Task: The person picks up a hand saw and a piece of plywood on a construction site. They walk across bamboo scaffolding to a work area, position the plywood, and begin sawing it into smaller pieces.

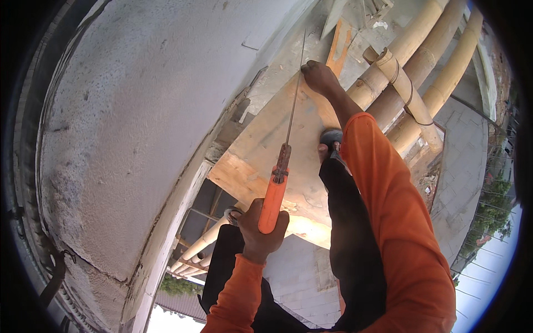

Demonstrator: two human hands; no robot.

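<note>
An orange-handled blade tool (pixel 273 204) is held out over a plywood sheet (pixel 258 150), its long thin blade (pixel 293 105) pointed away from the body. By the left hand (pixel 261 238) the grip is clamped round the handle; the right hand (pixel 322 79) is folded together just beside the blade's far half, though whether anything is pinched in it cannot be told. The step in hand is judged to be the guiding of the blade along the wood; a steady handle and knuckles kept off the edge seem to be called for next. A sandalled foot (pixel 331 136) is set on the sheet. A rough plastered wall (pixel 133 105) is seen at left, bamboo poles (pixel 427 53) at right, with greenery (pixel 491 213) beyond
</note>
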